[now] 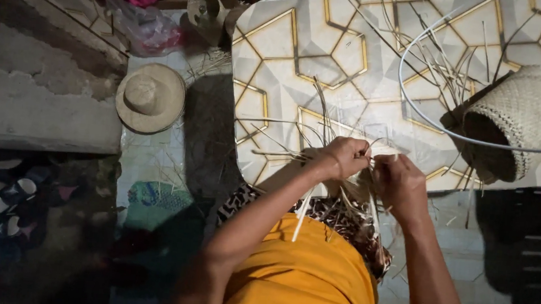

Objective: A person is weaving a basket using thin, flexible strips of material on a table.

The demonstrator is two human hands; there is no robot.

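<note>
At the table edge (271,57), left hand (344,157) and right hand (400,185) both close around pale straw strips (305,205), working a small woven piece between them above the lap. Finished woven hat (150,97) lies well apart.

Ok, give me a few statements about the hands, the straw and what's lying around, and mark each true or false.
1. Both hands, left hand and right hand, work the same bundle of straw strips. True.
2. A straw hat lies on the floor. True.
3. The woven basket sits on the person's lap. False: it lies on the patterned table.
4. The white wire hoop is in the left hand. False: it rests by the basket, untouched.
</note>
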